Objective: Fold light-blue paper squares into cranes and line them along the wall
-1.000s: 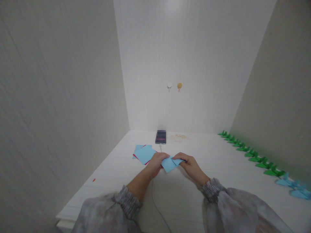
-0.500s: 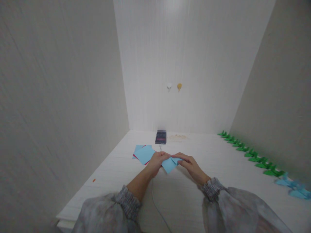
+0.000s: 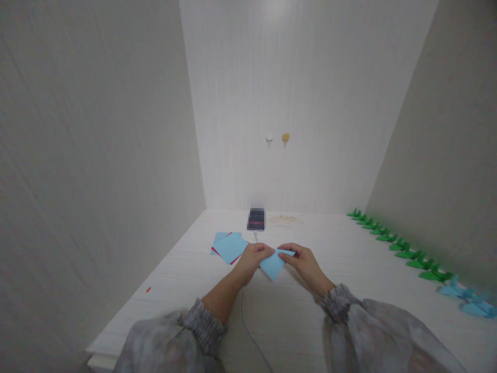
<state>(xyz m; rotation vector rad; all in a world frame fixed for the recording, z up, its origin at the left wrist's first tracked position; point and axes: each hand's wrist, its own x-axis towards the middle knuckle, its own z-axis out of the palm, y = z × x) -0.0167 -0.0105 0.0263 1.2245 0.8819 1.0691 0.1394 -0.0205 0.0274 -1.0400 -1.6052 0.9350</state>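
Note:
Between my two hands is a folded piece of light-blue origami paper (image 3: 272, 267), one corner pointing down toward me. My left hand (image 3: 254, 259) pinches its left side with thumb and fingers. On the right, my right hand (image 3: 303, 261) grips the upper right edge, its thumb in front and its fingers behind. Just left of my left hand lies a loose stack of square paper sheets (image 3: 229, 248), blue on top with red edges showing beneath. Part of the folded paper is hidden by my fingers.
A phone-like dark device (image 3: 256, 219), blurred, stands at the back with a white cable (image 3: 250, 331) running toward me. Green folded paper figures (image 3: 404, 254) line the right wall, followed by blue ones (image 3: 466, 298). A small orange scrap (image 3: 148, 289) lies at the left edge.
My right hand has shifted slightly, its thumb now higher on the paper. The small flap that showed near the right fingers is no longer visible. My left hand keeps its hold.

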